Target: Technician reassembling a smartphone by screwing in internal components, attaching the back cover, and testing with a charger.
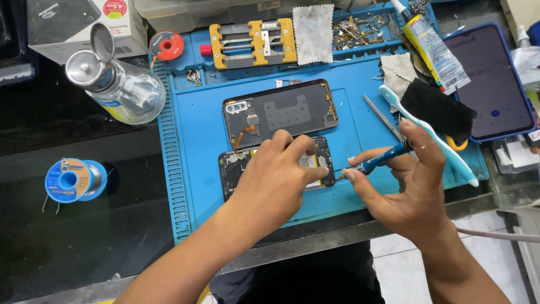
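Steadying hand: left hand [278, 180] lies flat-curled over the opened phone [275, 166], fingers pressing its body, gripping nothing else.
Working hand: right hand [402, 186] pinches a blue screwdriver [382, 159], tip at the phone's right end.
Phone's place: near the front edge of the blue repair mat [197, 141], just below the removed back cover [281, 111].
Slip risk: I judge that a skidding tip could gouge the board or jab the left fingertips, which sit right beside it.
Loose screw risk: a freed screw could roll off the mat's front edge.
Crowding risk: tweezers [382, 117] and a toothbrush [427, 132] lie close behind the right hand; a jolt could knock them.
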